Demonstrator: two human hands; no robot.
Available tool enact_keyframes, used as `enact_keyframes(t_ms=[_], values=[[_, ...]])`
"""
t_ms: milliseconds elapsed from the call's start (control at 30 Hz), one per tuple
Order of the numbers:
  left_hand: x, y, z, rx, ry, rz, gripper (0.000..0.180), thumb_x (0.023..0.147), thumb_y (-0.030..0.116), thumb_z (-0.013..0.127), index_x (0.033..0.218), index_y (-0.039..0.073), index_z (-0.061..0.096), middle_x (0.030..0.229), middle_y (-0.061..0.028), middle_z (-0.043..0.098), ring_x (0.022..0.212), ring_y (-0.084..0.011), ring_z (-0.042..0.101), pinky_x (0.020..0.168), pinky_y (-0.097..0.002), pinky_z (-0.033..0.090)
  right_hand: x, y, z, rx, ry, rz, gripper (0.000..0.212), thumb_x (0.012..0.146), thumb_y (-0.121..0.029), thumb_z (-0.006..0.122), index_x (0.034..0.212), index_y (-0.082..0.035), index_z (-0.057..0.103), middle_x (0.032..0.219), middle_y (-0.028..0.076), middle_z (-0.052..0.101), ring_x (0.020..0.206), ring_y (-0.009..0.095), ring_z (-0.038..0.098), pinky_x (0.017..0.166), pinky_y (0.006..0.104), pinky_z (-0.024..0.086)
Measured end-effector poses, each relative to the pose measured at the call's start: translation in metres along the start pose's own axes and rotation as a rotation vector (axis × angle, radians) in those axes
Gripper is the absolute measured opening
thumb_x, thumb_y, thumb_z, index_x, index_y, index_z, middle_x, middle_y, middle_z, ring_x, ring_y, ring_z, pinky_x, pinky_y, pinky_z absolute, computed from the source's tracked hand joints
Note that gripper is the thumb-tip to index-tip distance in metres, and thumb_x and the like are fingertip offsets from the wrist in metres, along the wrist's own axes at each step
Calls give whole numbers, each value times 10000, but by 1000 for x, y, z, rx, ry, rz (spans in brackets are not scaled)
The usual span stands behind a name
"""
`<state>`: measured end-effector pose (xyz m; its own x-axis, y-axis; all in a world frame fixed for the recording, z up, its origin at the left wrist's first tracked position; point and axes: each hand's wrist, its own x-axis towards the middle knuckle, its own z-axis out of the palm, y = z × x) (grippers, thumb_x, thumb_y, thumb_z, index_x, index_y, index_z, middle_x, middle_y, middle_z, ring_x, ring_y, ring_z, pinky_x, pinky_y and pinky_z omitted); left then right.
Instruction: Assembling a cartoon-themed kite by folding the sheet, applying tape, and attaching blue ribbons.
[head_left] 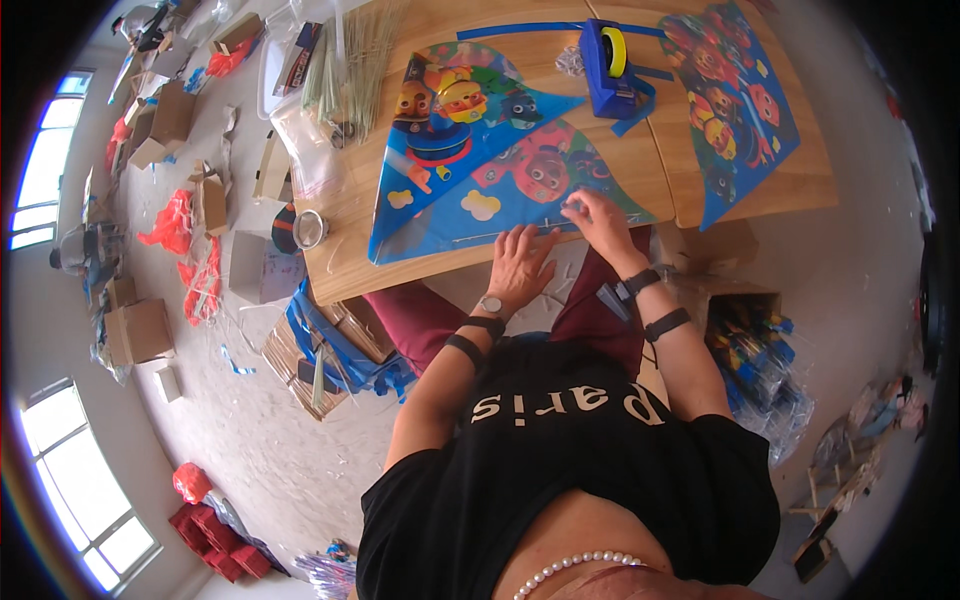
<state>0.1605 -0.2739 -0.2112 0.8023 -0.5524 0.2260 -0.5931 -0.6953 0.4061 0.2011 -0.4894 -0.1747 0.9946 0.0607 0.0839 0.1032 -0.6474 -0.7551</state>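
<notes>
A blue triangular kite sail (427,230) printed with cartoon figures lies on the wooden table in front of me, one part folded over the other. My left hand (520,268) rests on its near edge, fingers stretched out. Just to the right, my right hand (602,222) is over the same edge, thumb and fingers pinched together; what they hold, if anything, is too small to make out. A thin pale strip (495,237) runs along the sail close to both hands. Beyond them stands a blue tape dispenser (608,75) with a yellow-cored roll.
More printed kite sails (735,110) lie at the right of the table (345,270). Thin pale sticks (350,70) and clear plastic bags (310,150) occupy its left end, near a tape roll (310,229). Cardboard boxes (140,330) and red bags (175,222) litter the floor.
</notes>
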Motion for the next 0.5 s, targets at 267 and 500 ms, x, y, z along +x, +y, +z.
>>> enact_keyframes(t_ms=[267, 500], values=[[5, 5, -5, -31, -4, -16, 629, 870, 347, 718, 1465, 259, 534, 1336, -137, 469, 1300, -361, 430, 1107, -564, 331, 5, 1, 31, -337, 129, 1, 318, 792, -341, 833, 859, -144, 592, 864, 23, 609, 905, 270, 609, 780, 438, 413], [8, -10, -10, -58, -12, 45, 591, 857, 305, 735, 1416, 202, 575, 1336, -128, 515, 1281, -344, 463, 1083, -551, 345, 12, 17, 21, -175, 35, -79, 231, 859, -248, 772, 869, -101, 594, 844, 68, 622, 866, 321, 621, 741, 446, 450]])
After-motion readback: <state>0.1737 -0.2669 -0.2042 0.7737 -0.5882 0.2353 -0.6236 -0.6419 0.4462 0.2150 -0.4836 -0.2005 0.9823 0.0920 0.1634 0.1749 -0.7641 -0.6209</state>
